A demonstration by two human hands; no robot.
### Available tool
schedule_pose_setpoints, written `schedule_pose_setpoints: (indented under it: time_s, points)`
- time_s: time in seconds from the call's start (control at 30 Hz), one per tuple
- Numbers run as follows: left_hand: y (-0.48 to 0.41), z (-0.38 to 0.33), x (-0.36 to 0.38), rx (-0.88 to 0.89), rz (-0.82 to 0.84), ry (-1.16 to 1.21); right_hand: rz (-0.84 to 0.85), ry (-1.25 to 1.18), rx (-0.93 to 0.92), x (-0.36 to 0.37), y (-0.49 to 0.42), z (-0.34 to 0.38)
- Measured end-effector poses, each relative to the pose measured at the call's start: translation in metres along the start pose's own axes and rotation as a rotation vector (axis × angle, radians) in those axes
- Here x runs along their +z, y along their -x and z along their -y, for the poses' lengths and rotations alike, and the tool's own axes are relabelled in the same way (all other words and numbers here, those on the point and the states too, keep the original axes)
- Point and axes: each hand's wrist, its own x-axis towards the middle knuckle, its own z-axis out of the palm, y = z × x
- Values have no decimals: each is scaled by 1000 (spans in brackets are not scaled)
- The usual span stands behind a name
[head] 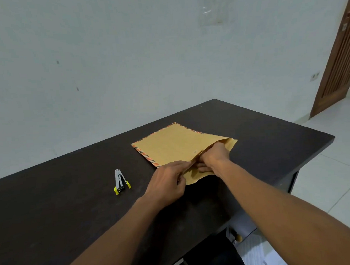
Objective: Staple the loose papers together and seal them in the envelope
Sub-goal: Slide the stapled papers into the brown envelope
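Note:
A brown envelope (170, 145) with striped red and black edges lies flat on the dark desk (62, 197). Its open end faces me. My left hand (168, 181) pinches the near flap of the envelope at its left corner. My right hand (213, 157) reaches into the envelope's mouth, fingers partly hidden under the upper layer. No loose papers are visible; whatever is inside the envelope is hidden. A small silver stapler (120, 181) with yellow ends lies on the desk to the left of my hands, untouched.
The desk's right edge (311, 152) drops to a white tiled floor (332, 175). A wooden door (339, 61) stands at the far right. A pale wall (107, 65) runs behind the desk. Drawers show under the desk's near right side.

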Motion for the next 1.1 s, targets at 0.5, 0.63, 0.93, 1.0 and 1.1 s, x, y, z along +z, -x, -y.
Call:
schedule_pose_setpoints:
  time_s: [0.5, 0.63, 0.93, 1.0, 1.1]
  points:
    - [17, 14, -15, -168, 258, -66, 89, 993, -628, -54, -16, -17]
    - [18, 24, -18, -120, 336, -218, 314, 1053, -548, -44, -12, -16]
    - [25, 74, -25, -380, 30, -192, 583, 1086, -587, -21, 24, -3]
    - [29, 75, -23, -443, 15, -235, 555, 1170, -643, -12, 32, -2]
    - [31, 69, -17, -535, -91, -213, 641, 1198, -628, -4, 39, -2]
